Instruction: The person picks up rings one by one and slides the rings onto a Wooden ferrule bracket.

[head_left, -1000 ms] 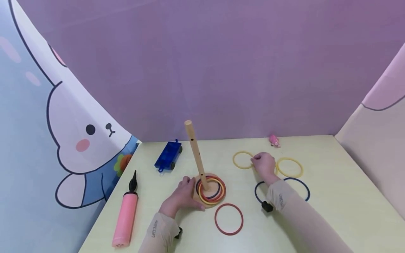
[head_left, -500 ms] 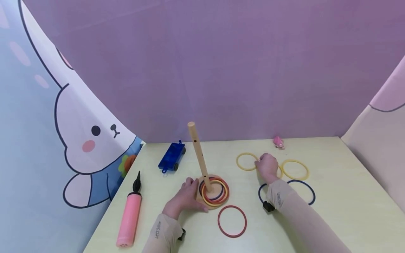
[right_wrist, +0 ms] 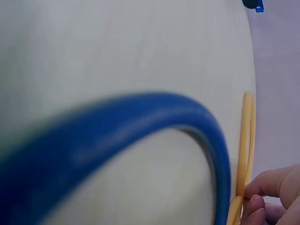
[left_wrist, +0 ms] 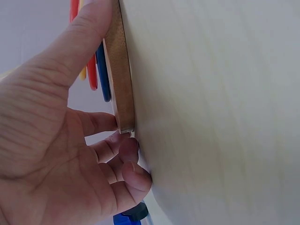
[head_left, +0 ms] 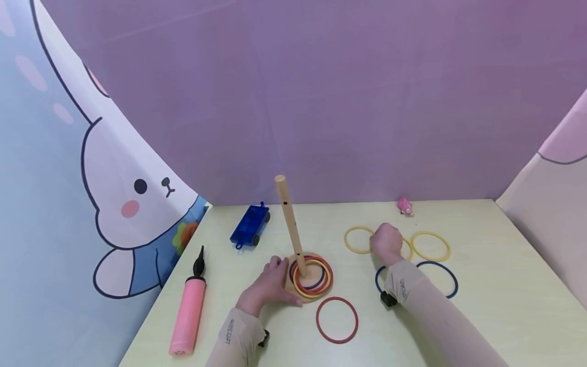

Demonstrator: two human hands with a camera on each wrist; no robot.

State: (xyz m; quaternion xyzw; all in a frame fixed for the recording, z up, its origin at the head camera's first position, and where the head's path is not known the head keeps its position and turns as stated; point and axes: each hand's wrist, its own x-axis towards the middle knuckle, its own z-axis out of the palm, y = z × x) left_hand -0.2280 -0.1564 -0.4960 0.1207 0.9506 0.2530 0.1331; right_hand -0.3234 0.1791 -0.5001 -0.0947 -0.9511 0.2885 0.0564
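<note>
My left hand (head_left: 266, 290) grips the base edge of a wooden ring toss stand (head_left: 290, 221), thumb in front and fingers behind. Around its post lie several stacked rings (head_left: 331, 278) in red, yellow and blue. With its fingertips my right hand (head_left: 387, 243) pinches a yellow ring (head_left: 345, 241), whose right side the hand hides. In the right wrist view the thumb and finger meet at the yellow ring (right_wrist: 244, 136). A second yellow ring (head_left: 410, 250) shows partly behind that hand. A red ring (head_left: 357, 323) lies flat in front of the stand.
Another yellow ring (head_left: 449, 247) lies at the right. Two blue rings, one (head_left: 377, 279) partly under my right forearm, the other (head_left: 456, 285) beside it. A blue toy cart (head_left: 249, 226), a pink hand pump (head_left: 189, 316) and a small pink toy (head_left: 405, 206) stand around.
The pinched yellow ring has shifted slightly toward me. My left hand keeps its hold on the base. The head view has swung slightly left.
</note>
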